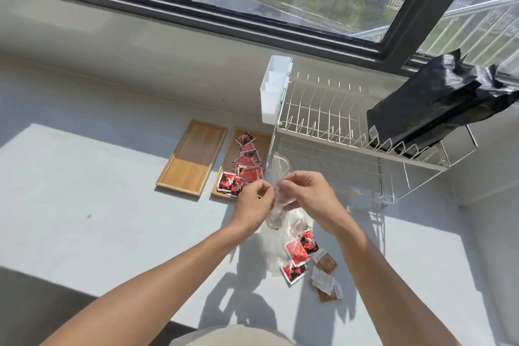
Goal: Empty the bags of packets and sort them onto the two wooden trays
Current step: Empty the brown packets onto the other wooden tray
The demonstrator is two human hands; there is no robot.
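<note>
My left hand (254, 203) and my right hand (306, 194) both pinch the top of a clear plastic bag (276, 206) held above the counter. Two wooden trays lie beyond them. The left tray (192, 157) holds nothing, and the right tray (230, 160) carries several red packets (247, 168). Below my hands, red packets (299, 254) and brown-and-white packets (325, 275) lie loose on the counter, partly on another clear bag (273, 247).
A white wire dish rack (351, 132) stands right of the trays, with a white plastic caddy (273, 90) on its left end and a black bag (432, 104) on top. Behind it runs a window ledge.
</note>
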